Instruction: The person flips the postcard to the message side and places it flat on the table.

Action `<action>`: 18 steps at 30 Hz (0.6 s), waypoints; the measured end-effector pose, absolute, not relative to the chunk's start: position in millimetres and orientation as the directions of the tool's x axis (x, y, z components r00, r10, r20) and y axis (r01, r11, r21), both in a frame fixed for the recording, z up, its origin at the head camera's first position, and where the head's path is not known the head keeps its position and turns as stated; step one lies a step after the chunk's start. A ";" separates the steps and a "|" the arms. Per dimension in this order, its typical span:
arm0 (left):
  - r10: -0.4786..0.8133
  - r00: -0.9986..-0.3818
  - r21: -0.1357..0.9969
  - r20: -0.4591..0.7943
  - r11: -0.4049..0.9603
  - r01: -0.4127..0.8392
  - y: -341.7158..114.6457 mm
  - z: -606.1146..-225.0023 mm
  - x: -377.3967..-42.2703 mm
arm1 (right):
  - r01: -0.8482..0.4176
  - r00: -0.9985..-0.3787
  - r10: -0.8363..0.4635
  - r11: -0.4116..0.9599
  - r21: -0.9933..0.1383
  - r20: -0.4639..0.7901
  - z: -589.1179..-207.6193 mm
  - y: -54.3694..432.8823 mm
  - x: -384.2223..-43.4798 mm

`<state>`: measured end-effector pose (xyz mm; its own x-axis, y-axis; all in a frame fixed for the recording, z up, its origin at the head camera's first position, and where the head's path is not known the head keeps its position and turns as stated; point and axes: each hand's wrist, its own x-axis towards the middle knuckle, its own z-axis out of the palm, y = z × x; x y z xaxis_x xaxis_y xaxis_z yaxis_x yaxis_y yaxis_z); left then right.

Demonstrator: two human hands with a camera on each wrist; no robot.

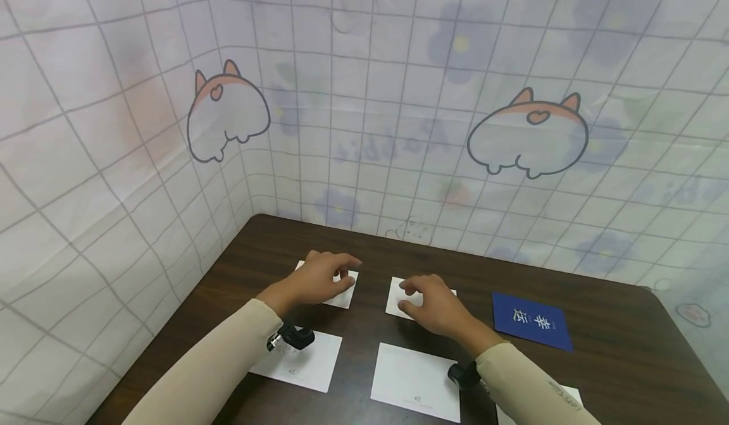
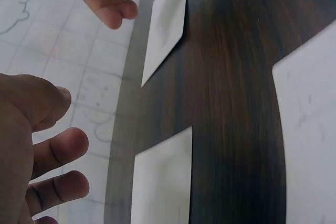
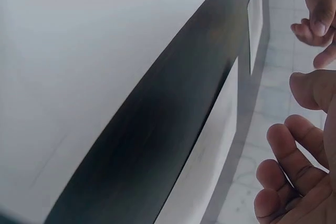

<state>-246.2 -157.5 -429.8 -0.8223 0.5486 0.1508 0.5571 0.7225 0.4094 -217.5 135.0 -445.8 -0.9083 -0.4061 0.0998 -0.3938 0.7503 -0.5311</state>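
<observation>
My left hand hovers above a white card at the back left of the table, its fingers loosely bent with nothing between them. Over a second white card, right of the first, is my right hand, also loosely bent and holding nothing. Each hand partly covers the card under it in the head view. In the left wrist view, thumb and fingers of the left hand stand apart. The right wrist view likewise shows a gap between thumb and fingers of the right hand.
Nearer on the dark wood table lie a white card with faint print and another white card. A blue card with white characters lies at the right. My right sleeve partly hides one more white card. Patterned curtain surrounds the table.
</observation>
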 end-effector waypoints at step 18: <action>0.634 -0.764 0.484 0.124 0.634 0.604 -102.5 -430.2 -234.6 | -0.351 -0.934 -0.338 0.795 -0.494 0.119 -447.5 193.3 -205.4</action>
